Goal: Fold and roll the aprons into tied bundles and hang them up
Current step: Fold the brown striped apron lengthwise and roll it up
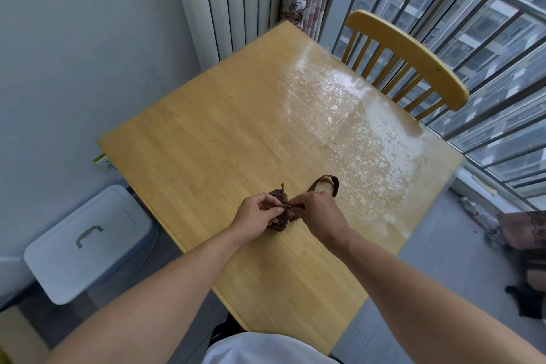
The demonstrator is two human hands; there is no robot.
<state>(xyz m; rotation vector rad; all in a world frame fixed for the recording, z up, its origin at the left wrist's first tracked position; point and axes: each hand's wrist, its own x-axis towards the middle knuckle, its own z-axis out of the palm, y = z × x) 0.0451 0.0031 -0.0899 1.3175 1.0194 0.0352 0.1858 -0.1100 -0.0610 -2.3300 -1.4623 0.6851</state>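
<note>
Lower centre: left hand (257,210), right hand (317,210) pinch ties on rolled apron bundle (279,216) | Risk: you slacken, knot slips, roll unravels.

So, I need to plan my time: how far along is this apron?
Rolling looks done: the brown apron bundle sits compact on the table. In hand: left hand and right hand pinch its straps, tying. A strap loop lies free. Hanging remains.
</note>
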